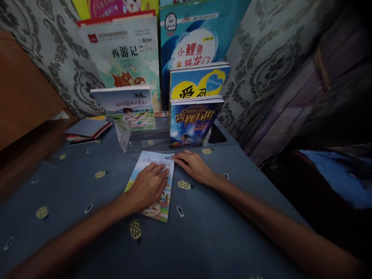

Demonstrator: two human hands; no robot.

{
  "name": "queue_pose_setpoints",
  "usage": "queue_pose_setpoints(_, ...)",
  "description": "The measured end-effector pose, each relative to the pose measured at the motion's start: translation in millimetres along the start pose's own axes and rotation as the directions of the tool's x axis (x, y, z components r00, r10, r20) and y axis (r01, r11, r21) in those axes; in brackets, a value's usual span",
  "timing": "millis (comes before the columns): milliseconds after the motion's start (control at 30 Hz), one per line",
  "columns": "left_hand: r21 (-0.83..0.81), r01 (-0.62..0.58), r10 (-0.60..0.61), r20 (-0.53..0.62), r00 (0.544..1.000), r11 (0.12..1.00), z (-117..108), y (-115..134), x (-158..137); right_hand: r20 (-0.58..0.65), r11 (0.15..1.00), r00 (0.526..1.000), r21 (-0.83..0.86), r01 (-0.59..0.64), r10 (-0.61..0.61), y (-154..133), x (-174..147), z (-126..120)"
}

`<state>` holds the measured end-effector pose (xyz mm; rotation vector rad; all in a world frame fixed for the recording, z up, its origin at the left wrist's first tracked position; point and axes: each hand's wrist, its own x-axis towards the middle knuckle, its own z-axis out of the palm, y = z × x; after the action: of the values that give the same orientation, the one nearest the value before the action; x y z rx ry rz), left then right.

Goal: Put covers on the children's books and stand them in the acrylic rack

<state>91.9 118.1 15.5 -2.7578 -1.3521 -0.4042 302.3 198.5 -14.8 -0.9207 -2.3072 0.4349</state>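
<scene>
A thin paperback book (167, 193) with a pale blue cover and a colourful picture at its foot lies flat on the table. My left hand (149, 184) rests on top of its cover, fingers stretched out and hiding part of the picture. At the book's upper right corner is my right hand (193, 164), with thumb and fingers drawn together on that corner. Just behind stands a clear acrylic rack (123, 139) holding a white-topped book (124, 112) on the left and dark blue books (193, 124) on the right.
Taller books rise at the back, among them a pale green one (130, 58) and a teal one (200, 23). A stack of books (87, 130) lies at the left rear. A dark flat object (217, 133) sits right of the rack. Patterned curtain (261, 58) hangs behind.
</scene>
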Motion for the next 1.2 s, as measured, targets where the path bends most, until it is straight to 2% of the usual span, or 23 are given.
queue_pose_setpoints(167,-0.010,-0.012,0.012,0.072,0.997,1.000,-2,-2,0,-0.016,0.991,0.998,-0.121,0.053,-0.055,5,-4,10)
queue_pose_setpoints(333,-0.001,-0.083,0.082,0.190,0.978,0.997,-13,-3,1,0.019,0.976,1.000,-0.218,0.014,-0.010,0,-14,11)
queue_pose_setpoints(467,-0.025,-0.162,0.160,0.352,0.922,0.987,-35,1,-1,0.029,0.975,1.000,-0.224,0.005,0.002,-11,-24,11)
queue_pose_setpoints(633,-0.080,-0.222,0.231,0.516,0.825,0.972,-58,12,-8,0.064,0.990,0.992,-0.077,0.116,-0.111,-36,-48,10)
queue_pose_setpoints(700,-0.058,-0.262,0.251,0.535,0.807,0.963,-59,16,-12,0.066,0.988,0.986,-0.009,0.157,-0.156,-47,-56,9)
queue_pose_setpoints(800,-0.008,-0.306,0.263,0.535,0.803,0.952,-58,22,-17,0.044,0.980,0.981,0.070,0.187,-0.190,-59,-63,10)
queue_pose_setpoints(967,-0.016,-0.295,0.262,0.508,0.821,0.955,-57,27,-19,0.038,0.977,0.987,0.153,0.151,-0.158,-67,-61,8)
queue_pose_setpoints(1200,0.015,-0.343,0.284,0.528,0.800,0.939,-57,28,-20,0.035,0.975,0.991,0.187,0.122,-0.131,-68,-62,6)
